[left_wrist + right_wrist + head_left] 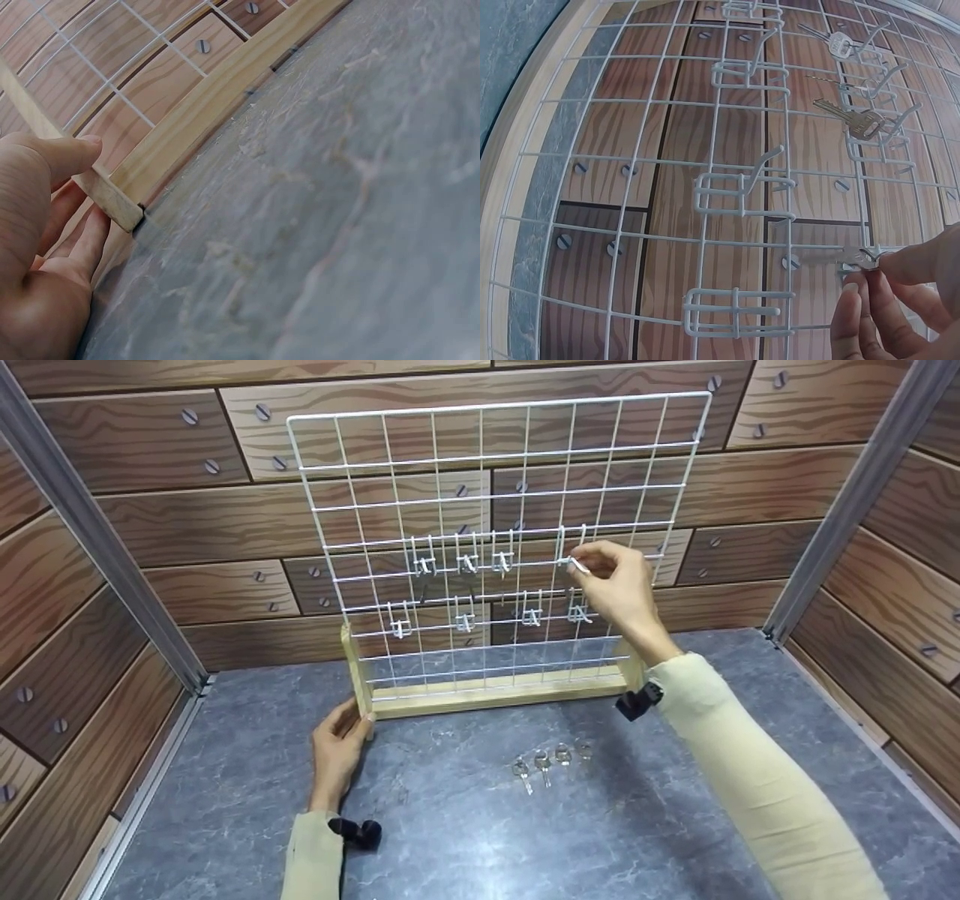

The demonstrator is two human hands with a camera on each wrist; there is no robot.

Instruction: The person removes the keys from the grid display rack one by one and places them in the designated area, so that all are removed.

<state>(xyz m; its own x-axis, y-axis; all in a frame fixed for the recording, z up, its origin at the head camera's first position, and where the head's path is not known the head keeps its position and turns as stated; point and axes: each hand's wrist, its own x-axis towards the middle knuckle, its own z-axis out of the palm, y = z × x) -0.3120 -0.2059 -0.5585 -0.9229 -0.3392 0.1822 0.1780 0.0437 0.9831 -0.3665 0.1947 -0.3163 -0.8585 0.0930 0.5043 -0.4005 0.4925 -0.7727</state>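
A white wire grid rack point(499, 408) stands upright in a wooden base point(495, 695). My left hand point(337, 746) grips the base's left end piece point(116, 208), thumb on one side and fingers on the other. At the right of the upper hook row, my right hand point(619, 585) pinches a key point(861, 259) by its head, close against the grid. Fingers partly hide the hook there. Three keys hang on the other upper hooks, among them a brassy key point(866, 125). The lower row has several bare hooks, one hook point(739, 193) sticking outward.
Several loose keys point(542, 760) lie in a short row on the grey marbled tabletop point(465, 825), in front of the base. Wood-patterned panels point(187, 529) stand behind and at both sides, with metal posts point(127, 540) at the corners.
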